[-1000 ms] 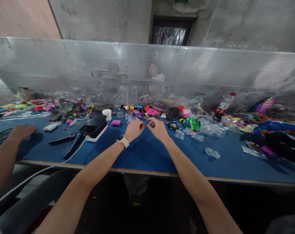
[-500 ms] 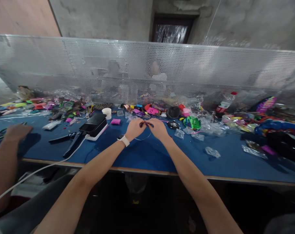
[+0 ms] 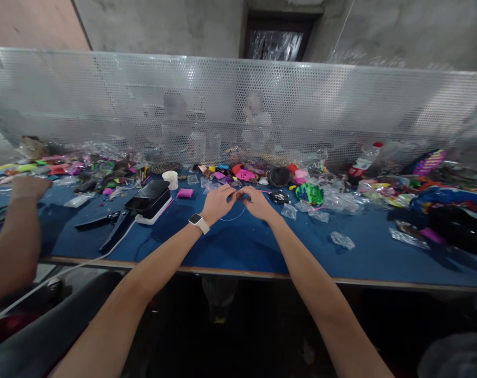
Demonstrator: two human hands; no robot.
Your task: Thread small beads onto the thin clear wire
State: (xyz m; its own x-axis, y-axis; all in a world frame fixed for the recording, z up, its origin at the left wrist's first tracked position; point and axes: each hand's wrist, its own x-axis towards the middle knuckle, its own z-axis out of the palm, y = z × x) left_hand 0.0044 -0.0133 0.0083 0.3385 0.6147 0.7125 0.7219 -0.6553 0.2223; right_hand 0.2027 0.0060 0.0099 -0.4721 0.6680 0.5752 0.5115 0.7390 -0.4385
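Note:
Above the blue table (image 3: 238,247), my left hand (image 3: 219,202) and my right hand (image 3: 257,202) meet with thumbs and forefingers pinched. A thin pale thread (image 3: 235,217) loops down below and between the two hands, its ends running up to the fingers. Whatever small piece sits at the fingertips is too hidden to make out. A white-strapped watch (image 3: 199,223) is on my left wrist. Just left of my hands lies a pink packet (image 3: 185,193); to their right is a black round piece with white marks (image 3: 279,197).
A black device on a white base (image 3: 152,199), dark pliers-like handles (image 3: 114,231) and a white cup (image 3: 170,180) stand left. A sequined green piece (image 3: 309,193), clear bags (image 3: 342,240) and a cola bottle (image 3: 364,161) lie right. A co-worker's arm (image 3: 21,226) reaches in at far left.
My hands stay together, their fingers slightly shifted and more arched. The co-worker's hand at the left has risen a little. The whole view has tilted slightly.

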